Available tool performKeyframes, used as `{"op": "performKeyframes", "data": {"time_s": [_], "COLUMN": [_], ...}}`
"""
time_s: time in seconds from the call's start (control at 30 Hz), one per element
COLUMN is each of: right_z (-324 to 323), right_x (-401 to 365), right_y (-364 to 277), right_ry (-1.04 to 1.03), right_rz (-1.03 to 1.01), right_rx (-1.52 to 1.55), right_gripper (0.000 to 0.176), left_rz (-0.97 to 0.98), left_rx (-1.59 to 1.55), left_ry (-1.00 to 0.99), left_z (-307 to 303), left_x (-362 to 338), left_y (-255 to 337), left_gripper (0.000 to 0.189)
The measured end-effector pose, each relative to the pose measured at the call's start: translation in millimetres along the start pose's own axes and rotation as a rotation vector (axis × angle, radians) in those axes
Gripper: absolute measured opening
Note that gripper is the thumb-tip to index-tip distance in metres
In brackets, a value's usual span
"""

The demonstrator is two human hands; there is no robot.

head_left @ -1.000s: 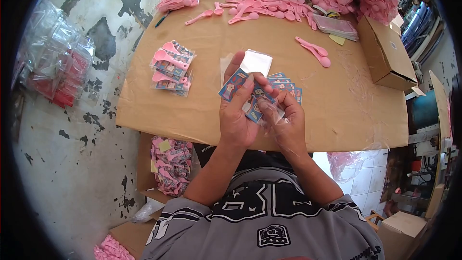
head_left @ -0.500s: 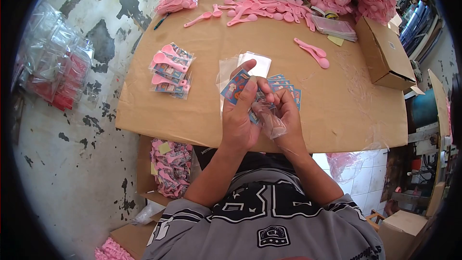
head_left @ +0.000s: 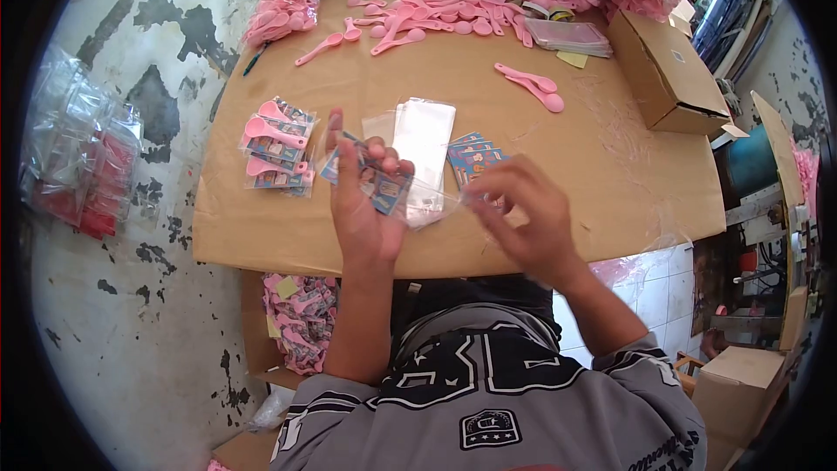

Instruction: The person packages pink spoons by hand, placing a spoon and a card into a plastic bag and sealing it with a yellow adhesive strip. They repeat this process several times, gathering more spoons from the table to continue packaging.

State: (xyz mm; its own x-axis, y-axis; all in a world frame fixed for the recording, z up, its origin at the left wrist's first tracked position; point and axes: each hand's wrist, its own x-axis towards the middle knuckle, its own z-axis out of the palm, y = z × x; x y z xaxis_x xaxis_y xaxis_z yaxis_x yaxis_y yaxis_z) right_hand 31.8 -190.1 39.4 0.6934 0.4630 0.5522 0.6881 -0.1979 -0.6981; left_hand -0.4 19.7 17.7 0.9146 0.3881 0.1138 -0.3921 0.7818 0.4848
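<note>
My left hand (head_left: 362, 218) is closed on a blue printed card (head_left: 381, 189) that seems to be inside a clear plastic bag. The bag's thin film (head_left: 427, 199) stretches rightward from the card. Its far end is pinched in the fingers of my right hand (head_left: 532, 222). Beyond my hands lies a stack of clear plastic bags (head_left: 425, 135) with a whitish look. A fan of blue printed cards (head_left: 475, 157) is spread beside it, partly behind my right hand.
Packed pink spoons with cards (head_left: 279, 144) sit at left. Loose pink spoons (head_left: 462, 13) lie along the back, with a spoon pair (head_left: 534, 85) nearer. An open cardboard box (head_left: 670, 74) stands at right. Below the table edge is a box of packed spoons (head_left: 301, 323).
My hands have moved apart, the left going left with the card, the right going right with the film pulled out between them. The view has shifted, and more of the bag stack shows.
</note>
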Motion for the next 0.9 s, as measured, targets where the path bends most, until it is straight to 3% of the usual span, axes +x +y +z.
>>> {"op": "performKeyframes", "data": {"time_s": [0.13,0.4,0.5,0.7,0.8,0.9], "right_z": [-44,-54,-39,-27,-33,-45], "right_x": [44,107,117,130,131,131], "right_y": [30,177,185,161,178,176], "right_ry": [-0.069,-0.167,-0.229,-0.317,-0.288,-0.261], "right_rz": [0.225,-0.142,0.008,0.468,0.452,0.547], "right_rx": [-0.129,-0.895,-0.908,-0.165,-0.002,0.117], "right_gripper": [0.022,0.035,0.04,0.054,0.059,0.054], "left_rz": [0.005,-0.079,-0.048,-0.048,-0.045,-0.047], "left_rx": [-0.001,-0.056,-0.013,-0.011,0.006,-0.02], "left_ry": [0.039,0.006,0.016,0.02,0.022,0.019], "left_z": [-10,-4,-7,-13,-10,-15], "left_x": [-2,-18,-19,-13,-11,-8], "left_y": [6,-5,-1,0,0,-1], "left_gripper": [0.054,0.051,0.05,0.049,0.047,0.046]}}
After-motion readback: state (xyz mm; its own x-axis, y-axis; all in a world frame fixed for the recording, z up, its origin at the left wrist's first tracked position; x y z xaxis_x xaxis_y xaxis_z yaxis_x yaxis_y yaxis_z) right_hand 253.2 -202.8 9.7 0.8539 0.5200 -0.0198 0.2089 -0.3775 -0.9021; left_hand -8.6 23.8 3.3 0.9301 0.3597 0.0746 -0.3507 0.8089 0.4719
